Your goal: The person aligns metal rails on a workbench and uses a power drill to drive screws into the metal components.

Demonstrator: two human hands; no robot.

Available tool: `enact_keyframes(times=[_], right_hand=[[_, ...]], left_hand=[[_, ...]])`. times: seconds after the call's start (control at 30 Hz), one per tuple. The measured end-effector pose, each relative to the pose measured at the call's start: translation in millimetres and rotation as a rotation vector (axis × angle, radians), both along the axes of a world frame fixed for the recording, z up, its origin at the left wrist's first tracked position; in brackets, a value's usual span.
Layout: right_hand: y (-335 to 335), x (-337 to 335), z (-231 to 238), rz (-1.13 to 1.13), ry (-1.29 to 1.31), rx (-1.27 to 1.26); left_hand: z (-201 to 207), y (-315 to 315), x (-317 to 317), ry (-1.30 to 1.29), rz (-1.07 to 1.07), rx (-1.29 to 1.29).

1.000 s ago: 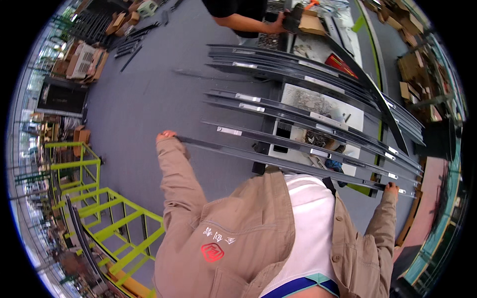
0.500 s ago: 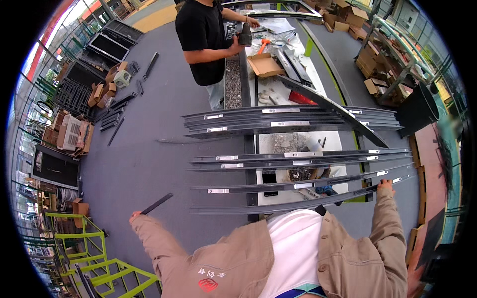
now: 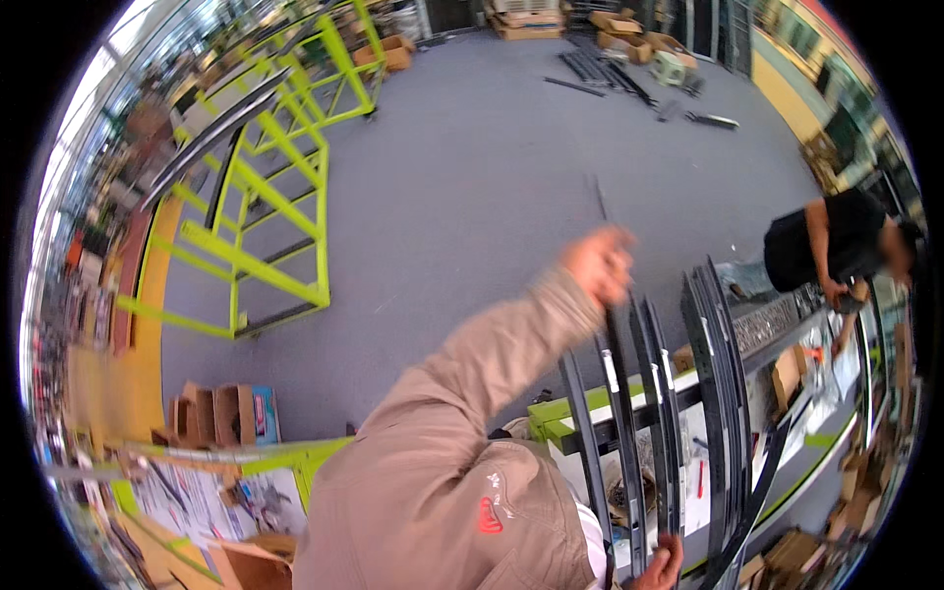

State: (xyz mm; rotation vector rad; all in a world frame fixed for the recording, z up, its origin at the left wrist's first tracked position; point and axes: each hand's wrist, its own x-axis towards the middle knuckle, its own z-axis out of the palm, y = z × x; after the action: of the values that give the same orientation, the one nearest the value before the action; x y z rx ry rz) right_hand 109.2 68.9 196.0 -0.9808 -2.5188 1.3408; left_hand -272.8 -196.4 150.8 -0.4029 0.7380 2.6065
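My left hand [image 3: 600,264] reaches out over the floor, smeared by motion, with its fingers closed round a thin dark strip [image 3: 596,197] whose blurred end sticks out past it. Several long dark metal profiles [image 3: 584,433] with small silver plates lie side by side across the bench, their far ends close to my left hand. My right hand [image 3: 661,565], partly cut off by the lower edge, has its fingers bent at the near end of the profiles. Another dark bar [image 3: 757,501] lies slanted across the profiles on the right.
A co-worker in black [image 3: 826,241] stands at the bench's right end, holding a dark tool. Green frame racks [image 3: 285,216] stand at far left. Open cardboard boxes [image 3: 211,415] sit on the left, beside another bench [image 3: 317,462]. Loose dark bars [image 3: 605,74] lie on the floor at the back.
My view has swung to the left, so the bench and profiles now appear at lower right. My left arm is stretched forward with the strip; my right hand is still beside the profile ends.
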Motion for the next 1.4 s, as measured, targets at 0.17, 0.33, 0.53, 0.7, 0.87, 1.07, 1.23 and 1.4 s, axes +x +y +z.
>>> enact_keyframes(times=[0.17,0.33,0.53,0.7,0.87,1.07,1.23,1.4], right_hand=[[25,-30,-89,0.696,0.034,-0.589],[25,6,-89,0.656,0.021,-0.495],[63,99,-122,0.55,0.313,-0.377],[100,210,-134,0.437,0.348,-0.418],[121,275,-126,0.553,0.073,-0.261],[143,304,-110,0.79,0.111,-0.026],[203,365,-113,0.281,-0.122,0.106],[244,437,-110,0.013,-0.339,0.291]], left_hand=[[-33,83,108,-0.043,-0.075,0.206],[-43,81,167,-0.031,0.105,0.158],[-78,97,269,0.173,0.332,0.305],[-95,164,430,0.019,-0.1,-0.059],[-111,237,544,0.008,-0.517,-0.187],[-89,244,554,0.139,-0.481,-0.629],[-120,270,501,0.634,-0.745,-1.373],[-157,278,492,1.011,-0.824,-1.731]])
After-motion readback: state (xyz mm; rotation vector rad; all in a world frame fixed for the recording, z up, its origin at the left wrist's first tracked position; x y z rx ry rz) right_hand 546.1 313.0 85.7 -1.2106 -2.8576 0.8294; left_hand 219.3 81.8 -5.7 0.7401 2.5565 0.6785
